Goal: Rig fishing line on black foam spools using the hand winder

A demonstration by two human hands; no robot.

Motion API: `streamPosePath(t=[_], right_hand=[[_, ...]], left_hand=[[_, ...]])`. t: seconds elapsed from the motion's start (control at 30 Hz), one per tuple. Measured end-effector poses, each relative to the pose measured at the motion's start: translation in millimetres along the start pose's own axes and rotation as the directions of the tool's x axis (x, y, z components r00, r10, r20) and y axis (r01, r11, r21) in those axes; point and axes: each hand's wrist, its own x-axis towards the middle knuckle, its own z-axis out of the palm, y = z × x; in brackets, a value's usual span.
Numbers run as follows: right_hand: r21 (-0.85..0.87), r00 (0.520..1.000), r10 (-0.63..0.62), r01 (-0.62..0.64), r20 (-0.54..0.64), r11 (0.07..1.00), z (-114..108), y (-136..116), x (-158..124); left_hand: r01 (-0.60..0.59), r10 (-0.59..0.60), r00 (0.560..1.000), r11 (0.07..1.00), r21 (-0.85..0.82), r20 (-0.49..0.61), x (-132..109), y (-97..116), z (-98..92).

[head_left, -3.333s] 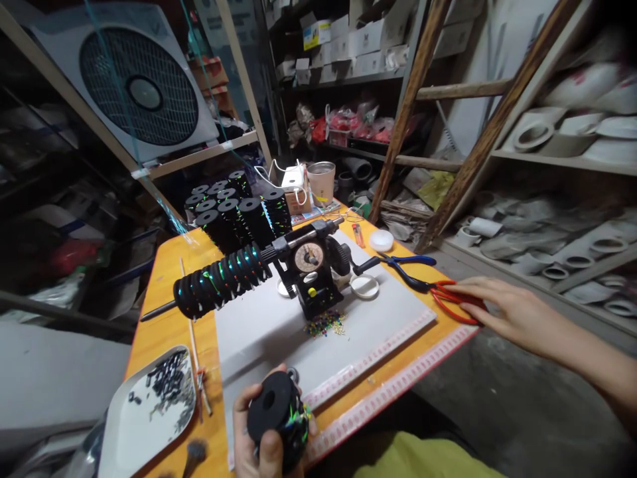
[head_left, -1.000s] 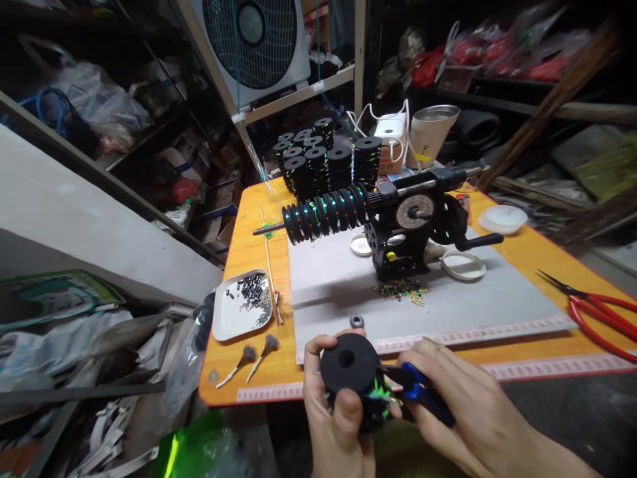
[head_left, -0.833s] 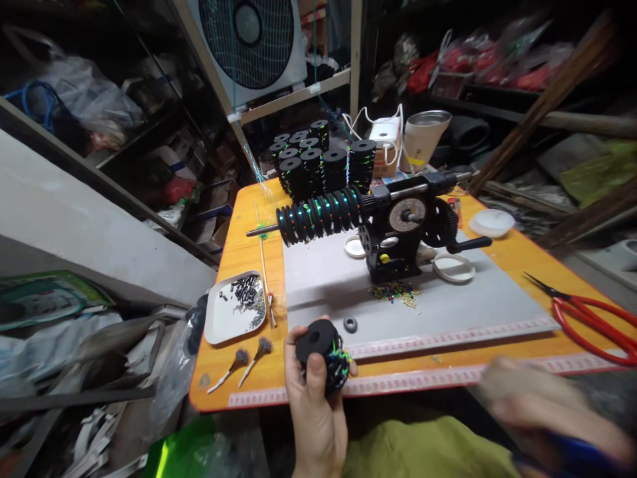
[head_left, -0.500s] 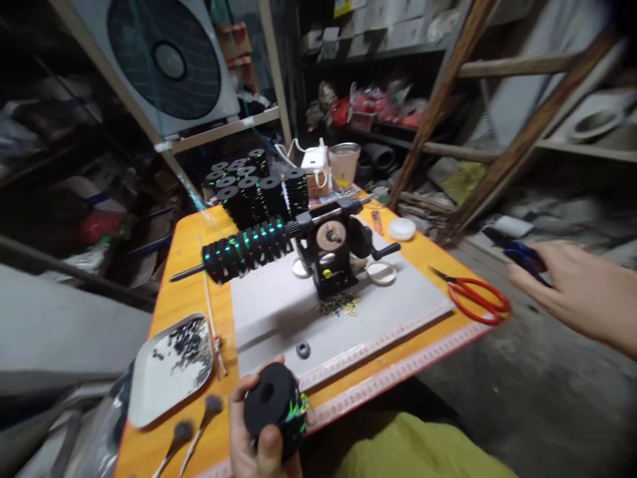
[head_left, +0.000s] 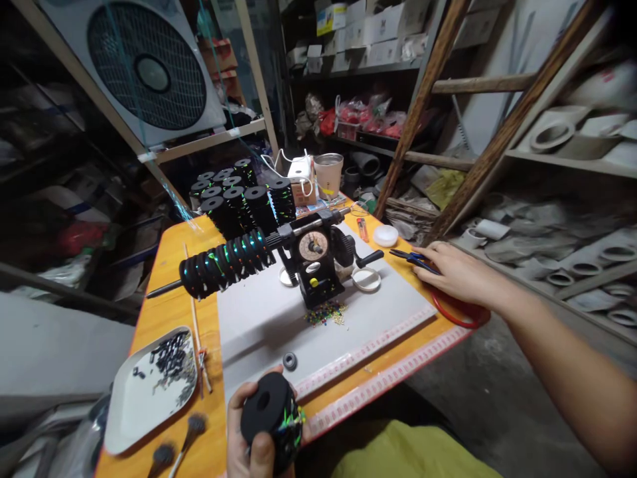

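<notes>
My left hand (head_left: 235, 425) is wrapped round a black foam spool (head_left: 266, 410), whose side carries green and yellow bits and thread. At the table's right edge, my right hand (head_left: 456, 271) holds dark blue pliers (head_left: 414, 257), jaws pointing left. Beneath that hand lies a pair of red-handled scissors (head_left: 465, 320), mostly covered. A black hand-cranked winder (head_left: 318, 259) stands on the white board (head_left: 271, 332). Along its shaft sits a row of black foam spools (head_left: 226, 262). Small coloured beads (head_left: 326, 313) are heaped by its base, and a grey ring (head_left: 289, 361) lies nearer me.
A white tray (head_left: 124, 405) of small dark parts and two brushes (head_left: 189, 435) lie at the left. More black spools (head_left: 243, 199) stand at the back beside a cup (head_left: 328, 174). A white round lid (head_left: 385, 235) sits near a lighter (head_left: 363, 230). A wooden ladder (head_left: 423, 106) leans behind.
My right hand has moved left with the pliers, from out beyond the table's edge to above the scissors. My left hand still holds the spool. The view has shifted slightly.
</notes>
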Motion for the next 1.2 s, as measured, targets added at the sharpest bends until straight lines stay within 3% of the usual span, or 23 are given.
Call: streamPosePath(t=[0.17, 0.23, 0.3, 0.4, 0.47, 0.57, 0.83, 1.03, 1.1, 1.2], right_hand=[[0.035, 0.99, -0.048, 0.053, -0.133, 0.998, 11.0, -14.9, 10.0], [0.073, 0.972, -0.061, 0.079, -0.226, 0.994, 6.7, -37.6, 1.3], [0.205, 0.939, -0.138, 0.209, -0.314, 0.956, -0.3, -70.7, -10.1], [0.409, 0.909, -0.33, 0.41, -0.253, 0.815, -7.3, -125.8, -21.2], [0.455, 0.919, -0.346, 0.395, -0.19, 0.798, -6.8, -155.0, -21.2], [0.413, 0.95, -0.281, 0.311, -0.133, 0.856, -0.8, -179.6, -14.0], [0.348, 0.967, -0.219, 0.252, -0.132, 0.903, 8.7, -197.0, -8.2], [0.32, 0.967, -0.191, 0.237, -0.167, 0.917, 4.0, -195.6, -17.6], [0.406, 0.961, -0.189, 0.258, -0.201, 0.877, -3.9, -191.4, -23.6], [0.601, 0.94, -0.204, 0.333, -0.274, 0.726, -20.6, -191.8, -35.1]], left_hand=[[0.024, -0.024, 1.0, 1.0, -0.011, -0.013, 1.7, -0.3, -3.4], [0.042, -0.042, 0.999, 0.999, -0.018, -0.028, 2.6, 0.0, -3.8], [0.065, -0.066, 0.997, 0.998, -0.023, -0.047, 2.7, 0.9, -2.9], [0.079, -0.079, 0.995, 0.997, -0.003, -0.063, 1.0, 2.6, -0.2], [0.065, -0.063, 0.996, 0.998, 0.019, -0.066, -1.1, 3.6, 1.0], [0.047, -0.044, 0.996, 0.998, 0.031, -0.076, -3.6, 5.2, -0.4], [0.036, -0.03, 0.996, 0.997, 0.069, -0.088, 0.5, 4.1, -18.0], [0.053, -0.049, 0.995, 0.998, 0.039, -0.086, 1.8, 3.7, -18.6], [0.086, -0.085, 0.994, 0.996, 0.01, -0.061, 2.0, 5.0, -15.7], [0.178, -0.179, 0.984, 0.982, -0.07, -0.01, 2.5, 7.4, -7.9]])
